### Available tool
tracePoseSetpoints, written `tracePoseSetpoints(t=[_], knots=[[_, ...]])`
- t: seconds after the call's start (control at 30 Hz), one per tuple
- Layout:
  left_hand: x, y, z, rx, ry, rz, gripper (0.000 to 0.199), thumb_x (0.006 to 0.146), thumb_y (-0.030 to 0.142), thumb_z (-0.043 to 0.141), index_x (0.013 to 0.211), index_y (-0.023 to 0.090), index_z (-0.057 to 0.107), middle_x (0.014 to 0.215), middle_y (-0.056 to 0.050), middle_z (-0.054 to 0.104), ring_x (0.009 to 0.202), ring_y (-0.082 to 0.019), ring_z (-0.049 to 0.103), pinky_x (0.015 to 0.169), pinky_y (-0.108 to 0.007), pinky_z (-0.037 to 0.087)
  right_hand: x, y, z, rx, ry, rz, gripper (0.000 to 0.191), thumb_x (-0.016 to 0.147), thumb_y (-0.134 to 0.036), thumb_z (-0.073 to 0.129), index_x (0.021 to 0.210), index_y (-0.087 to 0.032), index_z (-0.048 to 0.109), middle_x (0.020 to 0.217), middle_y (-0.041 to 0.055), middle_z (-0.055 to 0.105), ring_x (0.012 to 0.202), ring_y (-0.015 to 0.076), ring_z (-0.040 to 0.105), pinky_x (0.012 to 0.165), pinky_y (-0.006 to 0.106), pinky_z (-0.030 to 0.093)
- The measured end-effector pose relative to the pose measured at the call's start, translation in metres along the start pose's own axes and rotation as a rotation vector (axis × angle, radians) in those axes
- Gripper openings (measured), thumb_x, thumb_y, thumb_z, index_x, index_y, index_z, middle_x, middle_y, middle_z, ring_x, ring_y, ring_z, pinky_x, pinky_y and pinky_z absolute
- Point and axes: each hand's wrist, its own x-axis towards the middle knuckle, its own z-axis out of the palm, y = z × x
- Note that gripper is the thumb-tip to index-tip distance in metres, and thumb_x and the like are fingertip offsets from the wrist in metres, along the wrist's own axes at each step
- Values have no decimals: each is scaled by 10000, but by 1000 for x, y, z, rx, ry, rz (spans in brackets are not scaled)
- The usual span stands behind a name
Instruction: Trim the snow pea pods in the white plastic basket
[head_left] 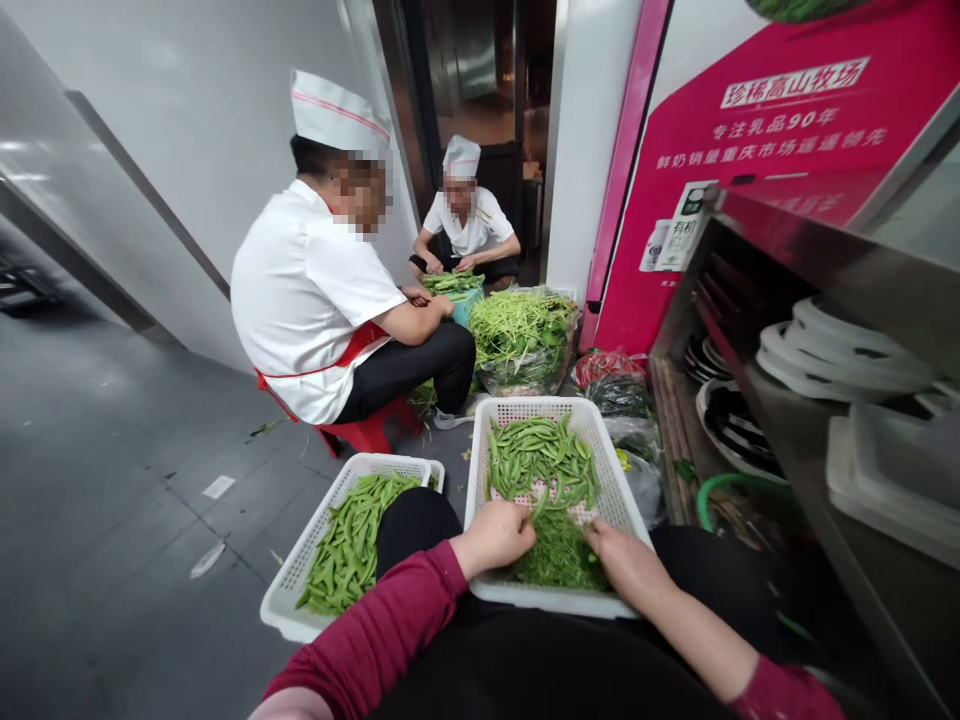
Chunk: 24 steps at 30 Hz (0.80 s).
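While the nearly closed left hand (499, 537) is apparently pinching one, pea pods (536, 455) are lying in the white basket (559, 600), probably light, crisp, best taken by a tip; the right hand (626, 560) is resting half-curled, hold unclear.

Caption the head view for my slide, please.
Left hand and right hand over a white basket of green pods and green shreds; a co-worker on a red stool beyond.

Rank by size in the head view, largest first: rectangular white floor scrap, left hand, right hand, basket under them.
1. Basket
2. Left hand and right hand: too alike to rank
3. Rectangular scrap
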Motion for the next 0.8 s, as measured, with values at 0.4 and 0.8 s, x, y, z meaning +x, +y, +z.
tracePoseSetpoints(t=[0.4, 0.8], knots=[[-7, 12, -11, 119, -24, 338, 164, 727, 229, 440, 667, 152, 572, 712, -70, 604, 662, -172, 553, 617, -262, 410, 10, -34, -43, 32, -24, -361, 191, 764, -159, 454, 824, -232, 621, 784, 38, 560, 715, 159, 533, 612, 234, 380], [6, 12, 28, -643, 166, 49, 239, 741, 194, 381, 509, 149, 415, 484, 43, 354, 512, -70, 342, 500, -183, 285, 2, -33, -2, 856, 159, 169, 120, 742, -309, 488, 709, -195, 499, 646, -20, 505, 650, 138, 493, 637, 252, 402]])
